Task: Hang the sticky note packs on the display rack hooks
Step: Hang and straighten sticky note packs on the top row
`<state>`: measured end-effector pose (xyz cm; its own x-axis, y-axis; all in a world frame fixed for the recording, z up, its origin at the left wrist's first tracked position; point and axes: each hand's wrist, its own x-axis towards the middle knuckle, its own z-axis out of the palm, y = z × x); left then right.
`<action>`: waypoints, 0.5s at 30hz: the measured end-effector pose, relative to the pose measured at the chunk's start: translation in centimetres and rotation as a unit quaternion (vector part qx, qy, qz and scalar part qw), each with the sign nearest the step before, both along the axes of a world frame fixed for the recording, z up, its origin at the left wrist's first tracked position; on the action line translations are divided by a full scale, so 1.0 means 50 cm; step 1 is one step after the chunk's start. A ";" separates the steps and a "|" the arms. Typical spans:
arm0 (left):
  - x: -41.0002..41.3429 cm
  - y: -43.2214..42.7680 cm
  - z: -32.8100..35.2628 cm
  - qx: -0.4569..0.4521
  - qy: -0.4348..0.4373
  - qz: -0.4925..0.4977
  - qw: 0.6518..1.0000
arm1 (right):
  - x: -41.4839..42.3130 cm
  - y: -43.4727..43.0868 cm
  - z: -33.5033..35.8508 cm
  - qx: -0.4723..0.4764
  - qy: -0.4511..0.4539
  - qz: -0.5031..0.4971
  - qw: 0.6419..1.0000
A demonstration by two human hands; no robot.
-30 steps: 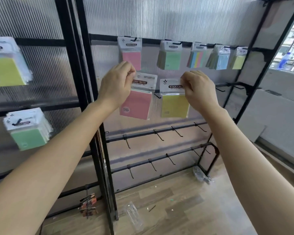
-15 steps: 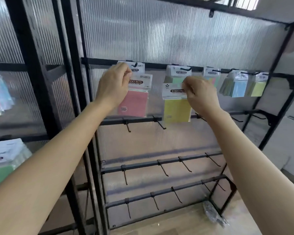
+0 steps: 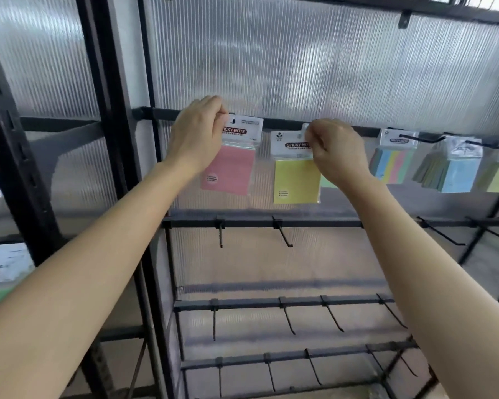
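Pink pack, yellow pack: two held.

View: head, single wide-angle.
Station: worn on the person's head, near the display rack; both forearms enter from the lower corners.
Facing: forward onto the ribbed back panel.
Centre of frame: left hand pinching the pink pack, right hand pinching the yellow pack, at the top rail.
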<state>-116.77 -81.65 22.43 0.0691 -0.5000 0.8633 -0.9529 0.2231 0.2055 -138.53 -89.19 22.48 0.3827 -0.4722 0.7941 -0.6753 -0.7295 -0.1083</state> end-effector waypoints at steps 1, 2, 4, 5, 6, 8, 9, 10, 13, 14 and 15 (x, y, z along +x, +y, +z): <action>-0.001 -0.005 -0.001 -0.004 0.002 0.009 1.000 | -0.001 -0.007 0.001 -0.001 0.003 0.005 1.000; -0.002 -0.010 -0.002 -0.008 0.005 0.017 1.000 | -0.002 -0.014 0.002 -0.003 0.006 0.009 1.000; -0.004 -0.017 -0.004 -0.012 0.017 0.028 0.999 | -0.004 -0.028 0.002 -0.008 0.009 0.017 1.000; -0.006 -0.019 -0.004 -0.012 0.022 0.031 0.999 | -0.005 -0.034 0.002 -0.009 0.008 0.021 1.000; -0.008 -0.020 -0.004 -0.009 0.025 0.035 0.999 | -0.005 -0.040 0.001 -0.009 0.007 0.027 1.000; -0.012 -0.023 -0.003 0.002 0.029 0.048 0.998 | -0.004 -0.052 -0.001 -0.008 0.005 0.037 0.999; -0.013 -0.024 -0.002 0.009 0.035 0.053 0.998 | -0.003 -0.058 -0.001 -0.008 0.005 0.041 0.999; -0.013 -0.026 -0.001 0.015 0.040 0.057 0.997 | -0.001 -0.062 -0.001 -0.008 0.006 0.045 0.999; -0.009 -0.031 -0.002 0.029 0.040 0.064 0.997 | 0.004 -0.069 -0.002 -0.008 0.008 0.055 0.998; -0.008 -0.033 -0.004 0.031 0.041 0.064 0.997 | 0.004 -0.071 -0.003 -0.008 0.008 0.057 0.998; -0.008 -0.035 -0.004 0.032 0.042 0.066 0.996 | 0.003 -0.073 -0.003 -0.008 0.008 0.058 0.998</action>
<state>-117.17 -83.39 22.22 0.2078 -0.5361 0.8182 -0.9521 0.0812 0.2950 -138.36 -92.84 22.31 0.4461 -0.4108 0.7951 -0.5874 -0.8047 -0.0862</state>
